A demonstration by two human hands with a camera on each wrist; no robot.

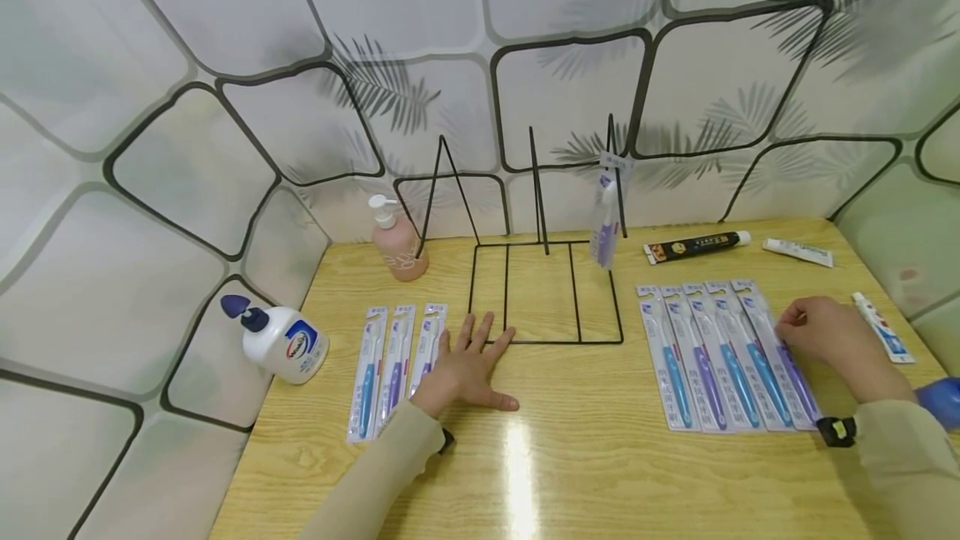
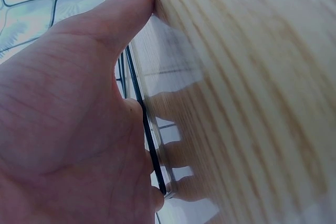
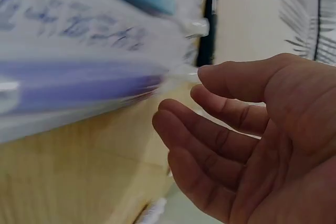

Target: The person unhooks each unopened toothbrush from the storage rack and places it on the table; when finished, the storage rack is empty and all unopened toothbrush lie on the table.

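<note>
Your right hand (image 1: 825, 336) rests loosely curled, holding nothing, at the rightmost toothbrush pack (image 1: 776, 352) on the table (image 1: 600, 457). Left hand (image 1: 465, 365) lies flat. The pack looks light, slippery; pinch its card edge.

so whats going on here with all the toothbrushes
A person sits at a wooden table. The left hand lies flat, fingers spread, on the front edge of a black wire rack, beside three packaged toothbrushes. The right hand rests at the far end of a row of five packaged toothbrushes, fingers at the rightmost pack. One packaged toothbrush already hangs on the rack. Toothpaste tubes and two pump bottles stand around.
</note>
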